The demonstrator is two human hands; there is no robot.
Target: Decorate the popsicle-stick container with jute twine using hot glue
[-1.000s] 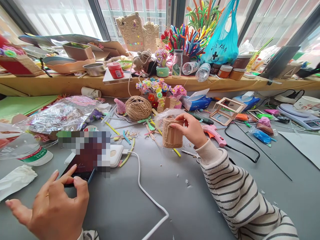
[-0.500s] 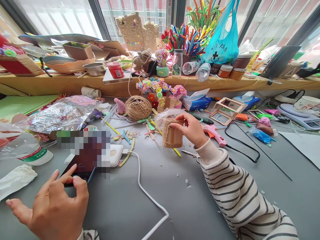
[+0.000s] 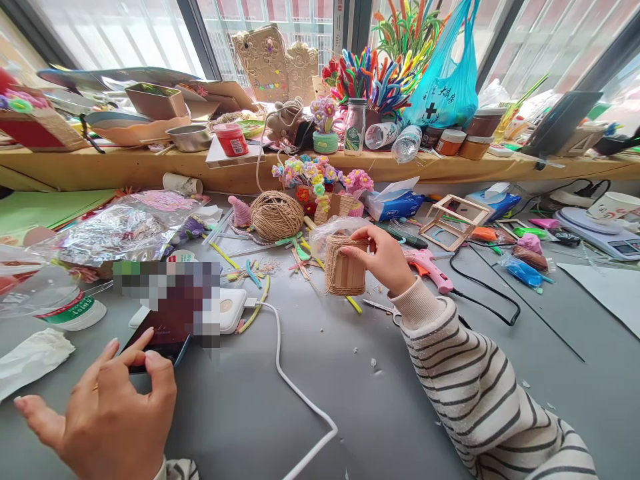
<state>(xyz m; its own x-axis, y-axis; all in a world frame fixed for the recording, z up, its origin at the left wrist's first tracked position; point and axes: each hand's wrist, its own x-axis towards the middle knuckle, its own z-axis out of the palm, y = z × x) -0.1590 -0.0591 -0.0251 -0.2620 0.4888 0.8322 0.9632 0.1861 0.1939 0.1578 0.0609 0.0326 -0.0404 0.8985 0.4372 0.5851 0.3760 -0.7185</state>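
My right hand (image 3: 383,259) grips the rim of a small round pot (image 3: 345,272) made of wooden sticks, with twine wound round its top and bottom. The pot is upright, over the middle of the grey table. At the left, my left hand (image 3: 115,400) has its fingers apart over a smartphone (image 3: 173,333), the index fingertip on or just above its screen. Part of the phone's far end is blurred by pixel blocks. A white power bank (image 3: 232,311) with a cable lies beside the phone.
A ball of twine (image 3: 277,215) sits behind the pot. To the right lie a pink glue gun (image 3: 433,268) with a black cord, scissors (image 3: 383,307) and a wooden frame (image 3: 455,221). A white cable (image 3: 300,393) runs to the front edge. Craft supplies crowd the ledge (image 3: 165,167).
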